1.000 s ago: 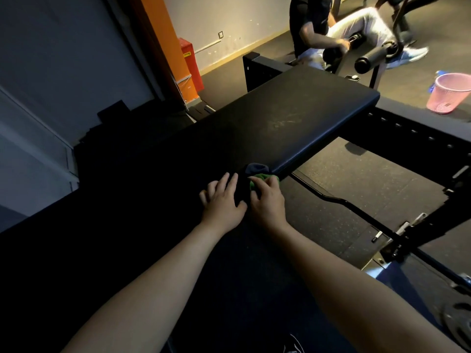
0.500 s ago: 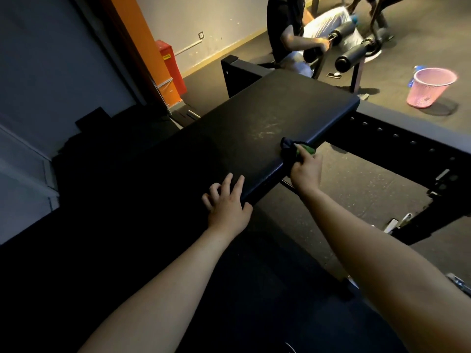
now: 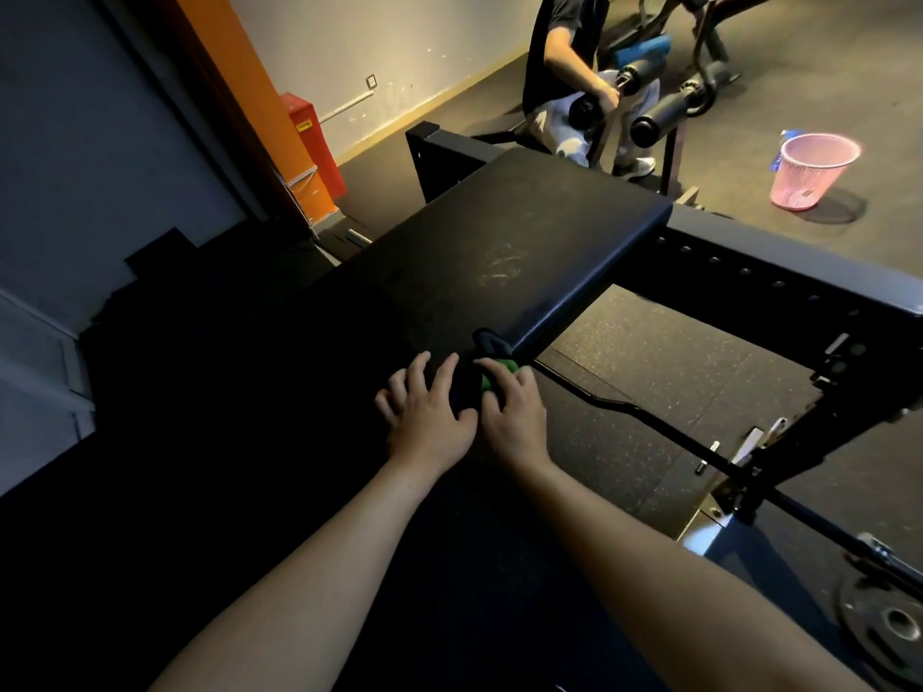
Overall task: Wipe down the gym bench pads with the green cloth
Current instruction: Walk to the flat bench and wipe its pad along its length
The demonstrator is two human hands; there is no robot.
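Since half a second ago, the right hand (image 3: 510, 417) has been drawn back along the pad's edge, so that it is now set just beside the left hand (image 3: 430, 417), thumb sides almost touching. From the head view, the green cloth (image 3: 497, 373) is seen bunched under the right hand's curled fingers and is gripped against the near right edge of the black bench pad (image 3: 524, 252); a darker fold of it sticks out beyond the fingertips and is draped over the pad's rim. The cloth thus lies ahead of and beneath the gripping fingers, not in the palm. The left hand is laid flat on the pad with its fingers spread and straight, and nothing is held in it. Faint scuff marks are shown on the pad's top farther out. Below the pad's right edge a dark bar (image 3: 624, 409) is seen running across the speckled floor, and a weight plate (image 3: 894, 626) is seen at the lower right. Farther off, a pink basket (image 3: 814, 169) is stood on the floor, and another person (image 3: 564, 67) is seated at a machine.
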